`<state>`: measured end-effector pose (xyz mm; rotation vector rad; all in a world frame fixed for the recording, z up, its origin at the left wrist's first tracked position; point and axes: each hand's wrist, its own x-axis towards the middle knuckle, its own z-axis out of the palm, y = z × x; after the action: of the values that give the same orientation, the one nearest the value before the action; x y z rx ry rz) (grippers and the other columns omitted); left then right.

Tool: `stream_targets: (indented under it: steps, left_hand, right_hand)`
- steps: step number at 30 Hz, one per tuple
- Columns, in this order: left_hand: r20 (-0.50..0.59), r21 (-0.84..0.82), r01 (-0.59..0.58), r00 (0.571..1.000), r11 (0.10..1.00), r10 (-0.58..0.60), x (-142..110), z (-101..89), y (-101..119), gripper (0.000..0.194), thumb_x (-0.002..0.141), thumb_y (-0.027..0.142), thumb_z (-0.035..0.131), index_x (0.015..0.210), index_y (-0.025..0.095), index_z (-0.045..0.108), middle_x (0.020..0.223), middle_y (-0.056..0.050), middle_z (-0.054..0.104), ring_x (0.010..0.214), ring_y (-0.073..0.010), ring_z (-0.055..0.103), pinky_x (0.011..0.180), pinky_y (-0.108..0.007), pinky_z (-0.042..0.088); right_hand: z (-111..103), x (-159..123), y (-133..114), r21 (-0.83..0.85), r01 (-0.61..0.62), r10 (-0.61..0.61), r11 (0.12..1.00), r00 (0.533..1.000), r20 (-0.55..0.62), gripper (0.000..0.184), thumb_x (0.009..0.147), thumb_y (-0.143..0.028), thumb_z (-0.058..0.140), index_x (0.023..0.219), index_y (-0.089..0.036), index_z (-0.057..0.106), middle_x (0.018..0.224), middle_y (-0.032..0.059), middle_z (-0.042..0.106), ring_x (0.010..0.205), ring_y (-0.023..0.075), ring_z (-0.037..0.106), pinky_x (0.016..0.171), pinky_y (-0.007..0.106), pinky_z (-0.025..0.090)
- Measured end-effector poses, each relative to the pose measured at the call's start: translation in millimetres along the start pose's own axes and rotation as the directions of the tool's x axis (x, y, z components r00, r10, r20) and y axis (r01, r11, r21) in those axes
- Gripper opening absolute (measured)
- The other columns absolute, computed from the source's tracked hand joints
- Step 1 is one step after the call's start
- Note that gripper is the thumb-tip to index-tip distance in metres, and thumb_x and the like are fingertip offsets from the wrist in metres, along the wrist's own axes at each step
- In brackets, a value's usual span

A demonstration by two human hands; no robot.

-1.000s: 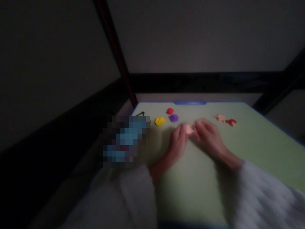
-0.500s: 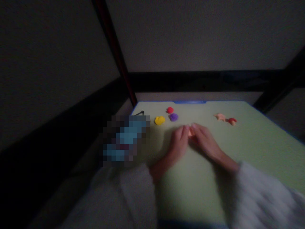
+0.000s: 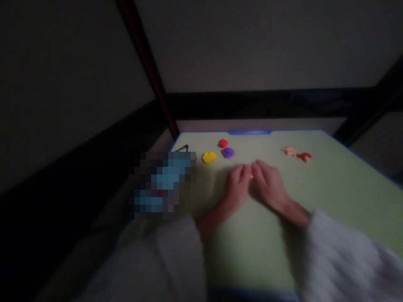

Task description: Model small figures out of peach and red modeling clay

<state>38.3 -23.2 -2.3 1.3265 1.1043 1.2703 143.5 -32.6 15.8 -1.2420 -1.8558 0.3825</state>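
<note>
My left hand (image 3: pixel 235 183) and my right hand (image 3: pixel 270 183) meet over the middle of the table, both closed on a small lump of peach modelling clay (image 3: pixel 252 173). Fingers and thumbs hide most of the lump. Beyond my left hand lie a yellow clay lump (image 3: pixel 209 157), a purple clay lump (image 3: pixel 228 152) and a red clay lump (image 3: pixel 223 143). Farther right rests a peach clay figure (image 3: pixel 290 152) with leg-like bits, close beside a small mushroom-like clay piece (image 3: pixel 305 157) with a red cap and pale stem.
The pale green table (image 3: pixel 333 201) has a blue rim and a blue strip (image 3: pixel 249 132) at its far edge. A blurred-out bluish object (image 3: pixel 168 176) sits at the left edge, a thin black piece (image 3: pixel 182 148) behind it. Walls close in behind and to the left.
My right hand has shifted from beside the peach clay to press against my left hand, so less of the lump shows now. The other clay pieces stay put; the view has tilted slightly.
</note>
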Motion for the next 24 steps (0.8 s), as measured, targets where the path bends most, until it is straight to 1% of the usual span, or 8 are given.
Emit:
stream_targets:
  steps: [4, 8, 11, 14, 16, 18, 21, 24]
  left_hand:
    - [0.030, 0.039, -0.035, 0.999, 0.999, 0.034, -1.4, -1.3, 2.9, 0.028, 0.082, 0.038, 0.045, 0.064, 0.017, 0.047, 0.053, 0.003, 0.045, 0.055, -0.0080, 0.046, 0.049, -0.017, 0.036]
    - [0.013, 0.063, -0.011, 1.000, 0.998, 0.010, -2.5, -2.2, 3.7, 0.029, 0.082, 0.039, 0.045, 0.063, 0.017, 0.045, 0.052, 0.004, 0.044, 0.053, -0.0074, 0.044, 0.049, -0.017, 0.035]
    - [-0.019, 0.054, 0.008, 1.000, 0.999, -0.007, -0.8, -3.3, 2.7, 0.029, 0.083, 0.039, 0.044, 0.064, 0.018, 0.047, 0.051, 0.004, 0.043, 0.053, -0.0077, 0.045, 0.050, -0.017, 0.036]
    - [-0.050, 0.032, 0.014, 0.999, 0.999, -0.013, 2.0, -4.5, 1.9, 0.030, 0.085, 0.040, 0.040, 0.066, 0.018, 0.050, 0.049, 0.004, 0.043, 0.053, -0.0088, 0.047, 0.051, -0.018, 0.038]
    - [-0.064, 0.021, 0.018, 0.998, 1.000, -0.017, 3.2, -5.2, 1.9, 0.032, 0.085, 0.041, 0.038, 0.067, 0.018, 0.050, 0.048, 0.004, 0.043, 0.054, -0.0096, 0.048, 0.052, -0.020, 0.039]
    - [-0.066, 0.016, 0.014, 0.998, 1.000, -0.013, 3.5, -5.7, 2.3, 0.033, 0.085, 0.042, 0.038, 0.067, 0.018, 0.050, 0.049, 0.003, 0.044, 0.056, -0.0103, 0.050, 0.055, -0.021, 0.040]
    - [-0.062, 0.021, 0.008, 0.998, 1.000, -0.006, 3.6, -6.2, 3.1, 0.033, 0.085, 0.042, 0.039, 0.066, 0.018, 0.050, 0.051, 0.002, 0.047, 0.059, -0.0107, 0.052, 0.060, -0.021, 0.041]
    - [-0.050, 0.020, 0.006, 0.999, 1.000, -0.005, 3.6, -5.8, 3.3, 0.032, 0.085, 0.040, 0.039, 0.065, 0.018, 0.049, 0.052, 0.002, 0.048, 0.060, -0.0105, 0.051, 0.060, -0.021, 0.041]
  right_hand:
    - [-0.2, 0.1, -1.0, -0.010, 0.022, -0.022, 1.000, 0.999, -0.047, 0.029, 0.091, -0.029, 0.031, 0.063, -0.023, 0.034, 0.051, -0.0024, 0.042, 0.046, 0.0131, 0.038, 0.050, 0.028, 0.026]
    - [-1.2, 0.3, -1.3, 0.006, 0.006, -0.005, 1.000, 0.994, -0.113, 0.029, 0.091, -0.028, 0.031, 0.062, -0.024, 0.033, 0.050, -0.0035, 0.039, 0.046, 0.0126, 0.035, 0.049, 0.028, 0.025]
    - [-4.0, 2.9, 2.0, 0.063, -0.058, 0.070, 0.996, 0.978, -0.196, 0.032, 0.090, -0.030, 0.034, 0.059, -0.024, 0.032, 0.049, -0.0044, 0.036, 0.046, 0.0121, 0.033, 0.046, 0.027, 0.024]
    - [-6.7, 7.6, 6.4, 0.227, -0.163, 0.222, 0.960, 0.938, -0.265, 0.034, 0.089, -0.034, 0.037, 0.057, -0.024, 0.034, 0.047, -0.0053, 0.035, 0.044, 0.0112, 0.034, 0.043, 0.026, 0.024]
    - [-7.2, 10.5, 7.2, 0.340, -0.239, 0.324, 0.910, 0.920, -0.222, 0.037, 0.089, -0.036, 0.036, 0.055, -0.023, 0.035, 0.043, -0.0057, 0.036, 0.040, 0.0106, 0.034, 0.040, 0.025, 0.024]
    - [-6.7, 12.1, 4.9, 0.383, -0.287, 0.360, 0.878, 0.923, -0.135, 0.040, 0.089, -0.038, 0.036, 0.052, -0.023, 0.036, 0.040, -0.0054, 0.037, 0.037, 0.0102, 0.034, 0.040, 0.025, 0.026]
    - [-4.9, 11.5, -1.5, 0.381, -0.291, 0.319, 0.877, 0.948, -0.011, 0.044, 0.090, -0.041, 0.035, 0.051, -0.022, 0.038, 0.038, -0.0042, 0.040, 0.037, 0.0104, 0.036, 0.041, 0.024, 0.028]
    - [-3.0, 8.5, -4.8, 0.364, -0.259, 0.259, 0.895, 0.965, 0.050, 0.045, 0.089, -0.048, 0.035, 0.052, -0.022, 0.039, 0.039, -0.0042, 0.041, 0.038, 0.0108, 0.037, 0.041, 0.024, 0.029]
